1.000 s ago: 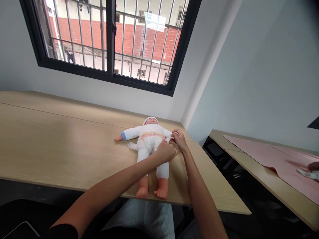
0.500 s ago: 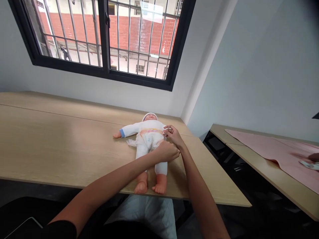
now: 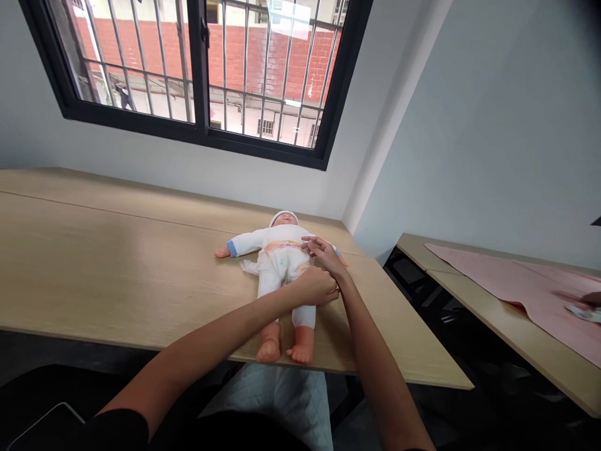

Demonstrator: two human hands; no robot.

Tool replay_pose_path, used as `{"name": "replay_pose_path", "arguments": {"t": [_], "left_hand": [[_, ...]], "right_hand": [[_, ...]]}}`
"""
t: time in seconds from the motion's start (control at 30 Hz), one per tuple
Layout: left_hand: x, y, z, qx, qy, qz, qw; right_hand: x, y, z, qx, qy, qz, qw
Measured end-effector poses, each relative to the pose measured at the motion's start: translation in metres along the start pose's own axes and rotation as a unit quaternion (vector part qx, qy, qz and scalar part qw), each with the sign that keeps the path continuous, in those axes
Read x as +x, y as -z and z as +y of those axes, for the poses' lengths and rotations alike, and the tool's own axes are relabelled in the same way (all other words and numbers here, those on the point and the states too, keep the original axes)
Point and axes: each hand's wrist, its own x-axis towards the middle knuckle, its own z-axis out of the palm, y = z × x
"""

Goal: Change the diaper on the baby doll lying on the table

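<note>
A baby doll point(image 3: 287, 233) in a white suit with blue cuffs and a white cap lies on its back on the wooden table point(image 3: 141, 263), feet toward me. Round its hips is a white diaper point(image 3: 285, 255) with an orange-yellow waistband; one loose tab sticks out on the left. My left hand point(image 3: 317, 287) is closed over the doll's thigh, at the right side of the diaper; whatever its fingers hold is hidden. Just above it, my right hand point(image 3: 323, 252) lies over the right end of the waistband, fingers stretched out and slightly apart. My wrists nearly cross.
Another table point(image 3: 451, 282) stands to the right beyond a gap, with a pink mat point(image 3: 507, 275) on it. Part of another person's hand point(image 3: 592, 297) and a pale item point(image 3: 585, 312) show at its far right. A barred window point(image 3: 197, 69) is behind.
My right hand has shifted slightly left over the waistband, its fingers more extended, uncovering the doll's right-side cuff. My left hand stays closed in about the same place.
</note>
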Motion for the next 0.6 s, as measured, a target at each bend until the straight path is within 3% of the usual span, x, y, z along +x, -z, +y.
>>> {"name": "replay_pose_path", "arguments": {"t": [0.13, 0.23, 0.3, 0.37, 0.4, 0.5, 0.6], "left_hand": [[0.004, 0.012, -0.004, 0.025, -0.028, 0.021, 0.999], [0.008, 0.033, -0.023, 0.005, -0.014, 0.092, 0.996], [0.004, 0.049, -0.047, -0.063, 0.062, 0.160, 0.983], [-0.008, 0.061, -0.077, -0.183, 0.204, 0.221, 0.936], [-0.017, 0.066, -0.093, -0.202, 0.244, 0.234, 0.919], [-0.049, 0.071, -0.138, -0.254, 0.305, 0.209, 0.894], [-0.078, 0.069, -0.168, -0.318, 0.336, 0.115, 0.879]], "right_hand": [[0.002, 0.006, -0.003, 0.088, -0.008, 0.038, 0.995], [0.004, 0.016, -0.001, 0.205, -0.008, 0.117, 0.972], [0.006, 0.023, 0.003, 0.259, -0.015, 0.146, 0.955], [0.006, 0.027, 0.007, 0.283, -0.027, 0.162, 0.945], [0.007, 0.027, 0.010, 0.286, -0.033, 0.171, 0.942], [0.009, 0.023, 0.020, 0.262, -0.043, 0.222, 0.938], [0.010, 0.017, 0.031, 0.225, -0.044, 0.291, 0.929]]}}
